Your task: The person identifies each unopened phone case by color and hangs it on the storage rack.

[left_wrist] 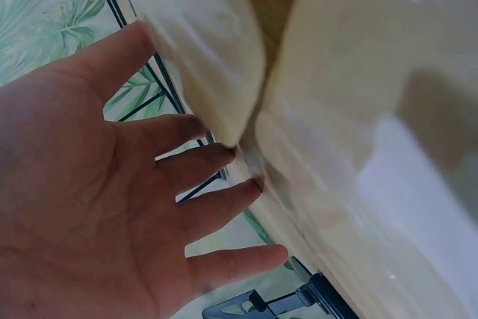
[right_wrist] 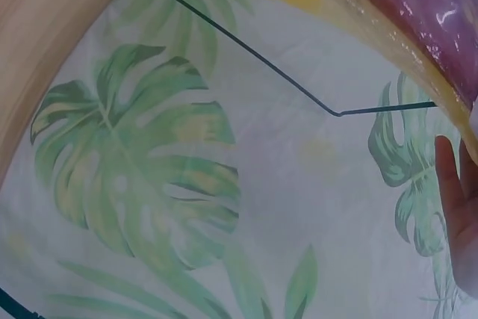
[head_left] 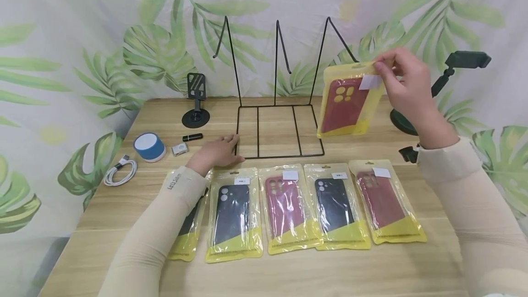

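Observation:
My right hand [head_left: 406,84] pinches the top right corner of a yellow-edged clear bag holding a dark red phone case [head_left: 344,109]. The bag hangs upright at the right hook [head_left: 342,40] of a black wire display rack [head_left: 280,156]. Its top edge meets the hook's tip; whether the tip passes through the hang hole I cannot tell. My left hand [head_left: 218,151] rests at the front left corner of the rack's base, fingers extended. In the left wrist view, the left hand [left_wrist: 112,192] has its fingers straight and spread. The right wrist view catches only part of the right hand [right_wrist: 463,237].
In front of the rack lies a row of several bagged phone cases, dark [head_left: 233,212] and red [head_left: 284,207]. Leftward are a blue speaker [head_left: 149,147], a coiled white cable [head_left: 120,172] and a black phone stand [head_left: 196,100]. A dark green stand [head_left: 443,79] rises behind the right arm.

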Demonstrator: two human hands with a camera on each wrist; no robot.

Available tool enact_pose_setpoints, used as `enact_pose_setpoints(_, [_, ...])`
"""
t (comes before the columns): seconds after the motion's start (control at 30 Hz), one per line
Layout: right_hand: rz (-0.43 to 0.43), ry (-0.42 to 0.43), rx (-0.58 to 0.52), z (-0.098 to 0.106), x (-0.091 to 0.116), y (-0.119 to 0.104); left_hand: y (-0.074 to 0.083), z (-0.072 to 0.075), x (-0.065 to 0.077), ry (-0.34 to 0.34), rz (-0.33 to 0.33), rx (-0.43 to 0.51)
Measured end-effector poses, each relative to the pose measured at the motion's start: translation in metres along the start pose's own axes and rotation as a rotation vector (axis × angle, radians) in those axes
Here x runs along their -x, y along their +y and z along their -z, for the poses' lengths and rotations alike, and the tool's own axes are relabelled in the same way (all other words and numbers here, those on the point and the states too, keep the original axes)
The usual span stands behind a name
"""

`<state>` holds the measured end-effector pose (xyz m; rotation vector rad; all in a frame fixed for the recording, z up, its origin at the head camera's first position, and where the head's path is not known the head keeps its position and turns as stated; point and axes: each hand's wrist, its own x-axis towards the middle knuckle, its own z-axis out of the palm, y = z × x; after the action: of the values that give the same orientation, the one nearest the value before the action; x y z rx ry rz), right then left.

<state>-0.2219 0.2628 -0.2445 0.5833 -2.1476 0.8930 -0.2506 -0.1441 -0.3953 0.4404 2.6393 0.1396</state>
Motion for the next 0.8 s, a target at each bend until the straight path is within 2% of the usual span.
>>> enact_pose_setpoints(0.1, [-0.053, 0.013, 0.009, -0.004, -0.004, 0.001, 0.001, 0.001, 0.001, -0.001, -0.001, -0.006])
enact_pose_setpoints(0.3, [-0.094, 0.001, 0.037, -0.011, -0.012, 0.012, 0.001, 0.002, 0.003, -0.003, -0.002, -0.008])
enact_pose_setpoints(0.5, [-0.2, -0.047, 0.074, -0.019, -0.021, 0.018, 0.0, 0.001, 0.003, 0.0, -0.007, -0.013])
enact_pose_setpoints(0.8, [-0.276, -0.111, 0.19, -0.034, -0.047, 0.031, 0.0, -0.001, 0.003, 0.01, -0.008, -0.005])
